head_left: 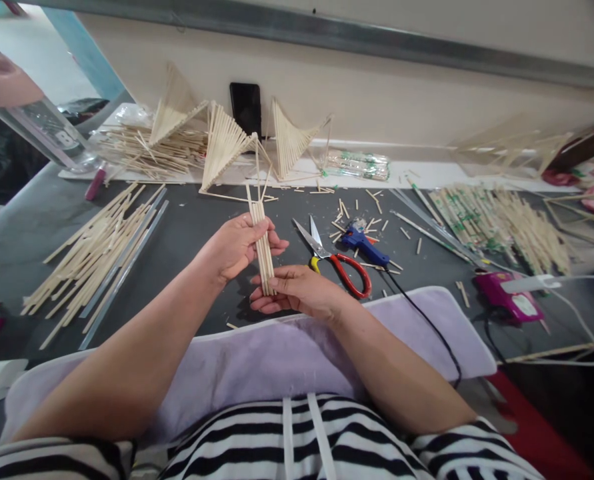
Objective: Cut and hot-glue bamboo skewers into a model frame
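Note:
A small bundle of thin wooden sticks [263, 257] is held upright over the dark table, lying side by side. My left hand [244, 247] pinches its upper part between thumb and fingers. Lower down, my right hand [291, 290] grips the bottom end, thumb in front. One or two sticks poke up above the rest. Just right of the hands lie open scissors [334, 257] with red and yellow handles. Beyond them rests a blue glue gun [364, 245] among short cut stick pieces. A twisted stick model [227, 143] stands behind the hands.
Loose sticks [101, 257] and clear glue rods [127, 267] lie at left. Wrapped sticks [477, 217] are piled at right, near a magenta power block [509, 297]. A phone [245, 110] leans on the wall. A lilac cloth [217, 360] covers the front edge; the glue gun's black cord crosses it.

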Tool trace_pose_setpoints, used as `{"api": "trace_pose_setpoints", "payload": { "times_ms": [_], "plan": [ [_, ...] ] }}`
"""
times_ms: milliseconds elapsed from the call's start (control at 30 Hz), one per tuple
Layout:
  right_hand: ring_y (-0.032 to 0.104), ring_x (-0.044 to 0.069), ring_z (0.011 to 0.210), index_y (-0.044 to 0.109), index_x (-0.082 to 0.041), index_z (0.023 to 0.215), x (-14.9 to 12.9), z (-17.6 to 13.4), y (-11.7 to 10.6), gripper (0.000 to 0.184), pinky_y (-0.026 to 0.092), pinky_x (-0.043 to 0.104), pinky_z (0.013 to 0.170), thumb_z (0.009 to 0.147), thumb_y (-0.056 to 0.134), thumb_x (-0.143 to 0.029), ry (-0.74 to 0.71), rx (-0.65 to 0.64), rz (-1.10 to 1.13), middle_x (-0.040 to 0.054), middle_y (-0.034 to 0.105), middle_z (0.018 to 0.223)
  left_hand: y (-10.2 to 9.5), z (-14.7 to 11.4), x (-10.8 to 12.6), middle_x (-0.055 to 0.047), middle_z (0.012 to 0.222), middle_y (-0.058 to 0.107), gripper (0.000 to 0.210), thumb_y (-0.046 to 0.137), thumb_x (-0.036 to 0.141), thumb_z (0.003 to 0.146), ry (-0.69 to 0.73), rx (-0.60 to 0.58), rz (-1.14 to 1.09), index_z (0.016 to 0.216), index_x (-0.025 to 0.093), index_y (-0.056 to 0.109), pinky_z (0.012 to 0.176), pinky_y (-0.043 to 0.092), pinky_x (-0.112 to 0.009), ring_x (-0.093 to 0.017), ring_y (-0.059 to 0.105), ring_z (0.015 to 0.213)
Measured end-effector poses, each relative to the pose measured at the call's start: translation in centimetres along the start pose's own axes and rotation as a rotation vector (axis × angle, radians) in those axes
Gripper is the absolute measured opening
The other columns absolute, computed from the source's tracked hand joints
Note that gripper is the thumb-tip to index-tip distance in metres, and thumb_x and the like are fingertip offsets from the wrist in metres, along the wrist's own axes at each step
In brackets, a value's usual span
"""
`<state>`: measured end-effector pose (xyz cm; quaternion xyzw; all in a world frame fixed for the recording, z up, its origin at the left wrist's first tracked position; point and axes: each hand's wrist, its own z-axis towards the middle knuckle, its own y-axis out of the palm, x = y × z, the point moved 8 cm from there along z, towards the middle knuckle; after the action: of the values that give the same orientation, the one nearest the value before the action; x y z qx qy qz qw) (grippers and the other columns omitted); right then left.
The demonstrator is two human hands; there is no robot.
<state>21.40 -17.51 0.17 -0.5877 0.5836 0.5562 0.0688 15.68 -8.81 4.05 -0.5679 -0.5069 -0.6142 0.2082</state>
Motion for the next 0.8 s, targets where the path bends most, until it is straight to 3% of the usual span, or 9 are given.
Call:
{"api": "trace_pose_setpoints", "payload": {
  "times_ms": [267,800],
  "plan": [
    [0.067,0.017,0.066,0.06,-0.012,0.093,0.51,-0.13,-0.03,0.024,0.053,0.028,0.061,0.072,0.065,-0.023,0.048,0.025,-0.082,0.0064,0.067,0.076,0.82,-0.31,-0.54,-0.004,0.065,0.065,0.008,0.053,0.021,0.082,-0.051,-0.024,0.02,0.083,0.012,0.054,0.077,0.052,-0.041,-0.02,0.067,0.075],
    [0.067,0.017,0.071,0.062,-0.012,0.092,0.34,-0.28,0.24,0.031,0.052,0.03,0.067,0.067,0.07,-0.028,0.041,-0.012,-0.106,0.0076,0.069,0.078,1.01,-0.42,-0.99,-0.005,0.066,0.066,0.009,0.055,0.021,0.081,-0.086,-0.026,0.015,0.083,0.013,0.054,0.078,0.052,-0.042,-0.019,0.067,0.072]
  ]
}}
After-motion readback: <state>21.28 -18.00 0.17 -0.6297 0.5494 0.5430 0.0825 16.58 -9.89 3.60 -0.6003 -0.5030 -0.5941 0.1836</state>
